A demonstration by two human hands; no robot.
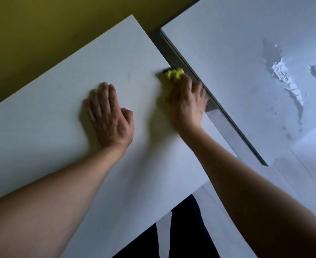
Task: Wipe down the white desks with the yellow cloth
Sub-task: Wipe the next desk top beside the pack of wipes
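**Yellow cloth at the desk's far right edge, other hand flat on the top**

So here's the scene from the head cam. The big flat white desk top fills most of the view, running at a slant. The left hand lies palm-down on that desk, around its middle, fingers straight and close together, thumb tucked alongside, holding nothing, just resting there.

The right hand is further along the same desk, right at its right-hand edge. It's pressing down on a small crumpled bright yellow cloth, which pokes out past the fingertips. There's a dark bit at the cloth's far edge, can't tell what it is. The hand is motion-blurred, so whether the fingers curl round the cloth or lie flat on it, I honestly can't tell.

Just beyond that edge of the desk there's a narrow grey gap, and across it a second white desk with a glossy top showing pale reflections. On the other side of the first desk, past its far edge, is an olive-yellow wall. Below the near edge of the desk you can see dark trousers and pale floor.
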